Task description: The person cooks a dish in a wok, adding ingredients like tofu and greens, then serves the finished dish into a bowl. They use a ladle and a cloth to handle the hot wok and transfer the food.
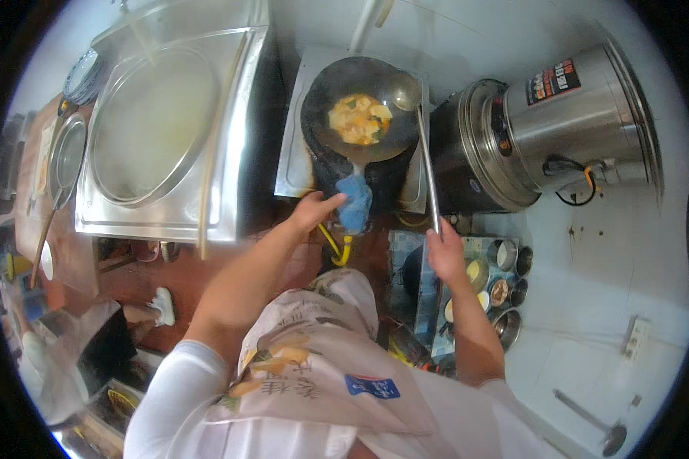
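In front of me a dark wok (321,115) sits on a stove (291,137), holding a steaming yellow-orange dish (360,119) with pale pieces and bits of green. A blue cloth (354,206) covers its handle on my side. My left hand (313,211) is at the cloth's left edge, thumb tip reaching it and fingers apart, not wrapped around it. My right hand (445,251) grips the end of a long metal ladle handle (428,166). The ladle's bowl (406,94) rests inside the wok at its upper right, beside the food.
A large steaming round vat (155,126) in a steel counter stands left, a wooden stick (221,143) lying across its edge. A strainer (66,160) hangs beyond. Steel drums (574,120) stand right. Ingredient bowls (499,292) sit near my right forearm. Another person (46,367) is lower left.
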### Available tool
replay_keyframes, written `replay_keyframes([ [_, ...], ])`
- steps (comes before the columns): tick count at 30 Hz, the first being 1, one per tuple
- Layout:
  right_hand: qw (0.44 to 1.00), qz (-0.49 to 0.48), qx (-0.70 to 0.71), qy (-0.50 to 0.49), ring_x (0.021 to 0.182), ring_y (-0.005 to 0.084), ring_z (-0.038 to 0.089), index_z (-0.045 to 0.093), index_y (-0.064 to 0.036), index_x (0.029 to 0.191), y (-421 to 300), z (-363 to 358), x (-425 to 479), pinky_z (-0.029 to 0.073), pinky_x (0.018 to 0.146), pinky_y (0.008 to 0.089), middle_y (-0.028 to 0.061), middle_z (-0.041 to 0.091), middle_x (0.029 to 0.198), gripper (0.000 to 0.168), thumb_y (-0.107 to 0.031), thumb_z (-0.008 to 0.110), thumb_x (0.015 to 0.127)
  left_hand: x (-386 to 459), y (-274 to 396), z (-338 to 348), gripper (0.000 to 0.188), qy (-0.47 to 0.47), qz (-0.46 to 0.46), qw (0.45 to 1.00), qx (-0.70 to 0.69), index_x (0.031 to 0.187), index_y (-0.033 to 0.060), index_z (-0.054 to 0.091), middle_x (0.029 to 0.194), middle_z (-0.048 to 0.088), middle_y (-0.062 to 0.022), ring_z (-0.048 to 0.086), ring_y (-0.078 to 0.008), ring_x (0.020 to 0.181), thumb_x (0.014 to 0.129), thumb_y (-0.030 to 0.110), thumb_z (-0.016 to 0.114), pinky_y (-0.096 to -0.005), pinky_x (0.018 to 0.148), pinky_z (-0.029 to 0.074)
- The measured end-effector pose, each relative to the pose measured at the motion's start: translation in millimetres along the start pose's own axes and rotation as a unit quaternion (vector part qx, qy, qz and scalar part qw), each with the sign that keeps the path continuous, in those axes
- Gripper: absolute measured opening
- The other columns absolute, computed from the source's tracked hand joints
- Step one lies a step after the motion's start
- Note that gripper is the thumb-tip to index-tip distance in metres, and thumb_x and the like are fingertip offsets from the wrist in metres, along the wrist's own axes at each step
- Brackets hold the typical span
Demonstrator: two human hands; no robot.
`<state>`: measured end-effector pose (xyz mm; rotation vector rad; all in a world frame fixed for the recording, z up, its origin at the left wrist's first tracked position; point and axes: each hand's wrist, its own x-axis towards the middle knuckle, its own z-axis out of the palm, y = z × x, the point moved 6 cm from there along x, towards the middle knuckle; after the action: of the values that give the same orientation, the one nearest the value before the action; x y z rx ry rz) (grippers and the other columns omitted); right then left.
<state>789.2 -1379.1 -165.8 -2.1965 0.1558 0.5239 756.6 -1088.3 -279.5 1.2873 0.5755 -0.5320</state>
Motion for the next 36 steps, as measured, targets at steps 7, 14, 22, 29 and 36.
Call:
replay_keyframes([
  [7, 0.944, -0.178, -0.263, 0.087, 0.075, 0.0383, 0.062, 0.045, -0.004, 0.128, 7.2, -4.6, 75.6, 0.050, 0.064, 0.0465, 0.0213, 0.063, 0.086, 0.047, -0.025, 0.053, 0.087, 62.0, -6.1, 82.2, 0.024, 0.071, -0.072, 0.993, -0.062, 0.084, 0.0004, 0.064, 0.076, 0.064, -0.0093, 0.060, -0.0227, 0.060, 0.066, 0.013, 0.074, -0.0365, 0.054, 0.049],
  [14, 0.893, -0.172, -0.413, -0.049, 0.070, 0.0352, 0.063, 0.037, -0.004, 0.132, 2.2, -15.6, 62.5, 0.050, 0.060, 0.0458, 0.0196, 0.060, 0.095, 0.048, -0.019, 0.050, 0.089, 44.4, 18.9, 68.7, 0.023, 0.139, -0.002, 0.971, 0.193, 0.080, 0.0006, 0.065, 0.072, 0.064, -0.0113, 0.059, -0.0179, 0.065, 0.063, 0.016, 0.066, -0.0330, 0.064, 0.048],
  [22, 0.961, -0.155, -0.228, -0.034, 0.081, 0.0338, 0.062, 0.046, -0.003, 0.128, -1.5, -111.1, -10.0, 0.049, 0.073, 0.0389, 0.0225, 0.061, 0.095, 0.048, -0.011, 0.057, 0.083, -47.2, 48.7, 78.7, 0.024, 0.119, 0.037, 0.985, 0.122, 0.083, 0.0005, 0.062, 0.075, 0.064, -0.0095, 0.059, -0.0169, 0.068, 0.064, 0.014, 0.066, -0.0323, 0.066, 0.048],
  [29, 0.978, -0.145, -0.132, -0.067, 0.060, 0.0149, 0.054, 0.044, -0.001, 0.130, -47.5, -125.3, -67.2, 0.046, 0.057, 0.0284, 0.0076, 0.059, 0.076, 0.048, -0.009, 0.054, 0.084, -149.8, -5.7, 53.7, 0.027, 0.127, 0.047, 0.987, 0.084, 0.087, 0.0001, 0.061, 0.079, 0.064, -0.0097, 0.060, -0.0159, 0.071, 0.064, 0.012, 0.067, -0.0313, 0.068, 0.049],
  [36, 0.971, -0.090, 0.054, -0.217, 0.053, 0.0054, 0.047, 0.043, -0.004, 0.133, -70.0, -65.2, -155.7, 0.042, 0.047, 0.0217, 0.0002, 0.054, 0.073, 0.051, -0.006, 0.056, 0.084, -306.7, -63.9, 15.6, 0.026, 0.188, 0.054, 0.981, 0.015, 0.091, 0.0034, 0.064, 0.084, 0.065, -0.0063, 0.061, -0.0152, 0.078, 0.066, 0.010, 0.066, -0.0306, 0.074, 0.049],
])
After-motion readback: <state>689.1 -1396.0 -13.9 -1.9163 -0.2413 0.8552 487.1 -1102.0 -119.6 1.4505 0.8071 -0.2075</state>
